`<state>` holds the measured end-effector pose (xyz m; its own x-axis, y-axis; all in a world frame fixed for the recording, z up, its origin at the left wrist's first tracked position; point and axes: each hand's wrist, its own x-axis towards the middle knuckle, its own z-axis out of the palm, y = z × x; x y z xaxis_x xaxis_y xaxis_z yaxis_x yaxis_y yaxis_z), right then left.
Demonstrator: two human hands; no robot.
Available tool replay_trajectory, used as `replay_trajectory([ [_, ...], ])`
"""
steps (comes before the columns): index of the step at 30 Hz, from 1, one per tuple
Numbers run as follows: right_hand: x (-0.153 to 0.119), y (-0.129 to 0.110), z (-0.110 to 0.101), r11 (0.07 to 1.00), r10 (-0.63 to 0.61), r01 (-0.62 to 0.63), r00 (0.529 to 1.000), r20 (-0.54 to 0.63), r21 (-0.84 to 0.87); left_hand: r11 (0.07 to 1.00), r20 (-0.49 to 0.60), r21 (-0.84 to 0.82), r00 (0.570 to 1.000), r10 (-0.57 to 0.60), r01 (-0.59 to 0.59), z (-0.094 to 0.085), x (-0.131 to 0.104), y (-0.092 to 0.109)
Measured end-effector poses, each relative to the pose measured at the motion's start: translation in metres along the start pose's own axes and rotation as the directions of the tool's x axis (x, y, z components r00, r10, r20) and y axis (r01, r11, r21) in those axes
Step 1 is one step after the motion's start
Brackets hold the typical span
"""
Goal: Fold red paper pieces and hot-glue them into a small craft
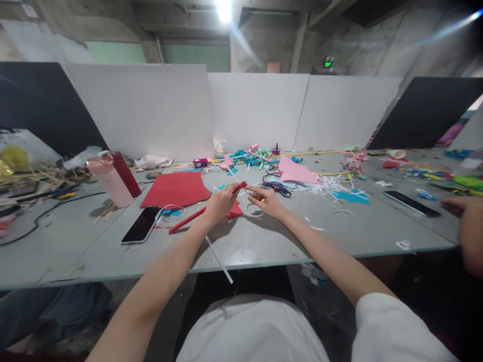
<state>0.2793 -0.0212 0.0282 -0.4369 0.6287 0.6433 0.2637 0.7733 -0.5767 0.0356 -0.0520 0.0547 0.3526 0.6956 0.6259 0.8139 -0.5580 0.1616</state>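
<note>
My left hand (222,202) is closed on a small folded red piece (240,187) above the table. My right hand (266,200) is beside it, its bent fingers reaching toward the red piece; whether they touch it is too small to tell. Under my left hand lie another red piece (234,211) and a rolled red strip (187,220). A thin white stick (219,259) slants from below my left hand over the table's front edge. Near my right fingertips is a ring of white cord (254,210).
Left are a large red sheet (176,188), a phone (141,225) and a pink bottle (111,182). Behind my hands lie a blue glue gun (277,188), a pink sheet (296,170) and white strips. Another phone (411,203) and a person's hand (462,205) are right.
</note>
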Motion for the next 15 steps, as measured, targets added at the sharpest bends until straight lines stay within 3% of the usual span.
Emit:
replay_trajectory([
  [4,0.0014,0.0014,0.0010,0.998,0.047,-0.048,0.999,0.014,0.041,0.998,0.045,0.037,0.998,-0.053,0.051,-0.0026,0.0001,0.0004],
  [10,0.0011,0.0029,0.0039,0.993,0.102,-0.106,0.993,0.064,0.059,0.995,0.100,0.097,0.995,-0.014,0.005,-0.0059,-0.0013,0.0003],
  [15,0.0002,0.0017,0.0033,0.997,0.077,-0.077,0.994,0.077,-0.003,0.996,0.136,0.082,0.989,-0.052,0.041,-0.0062,-0.0018,0.0016],
])
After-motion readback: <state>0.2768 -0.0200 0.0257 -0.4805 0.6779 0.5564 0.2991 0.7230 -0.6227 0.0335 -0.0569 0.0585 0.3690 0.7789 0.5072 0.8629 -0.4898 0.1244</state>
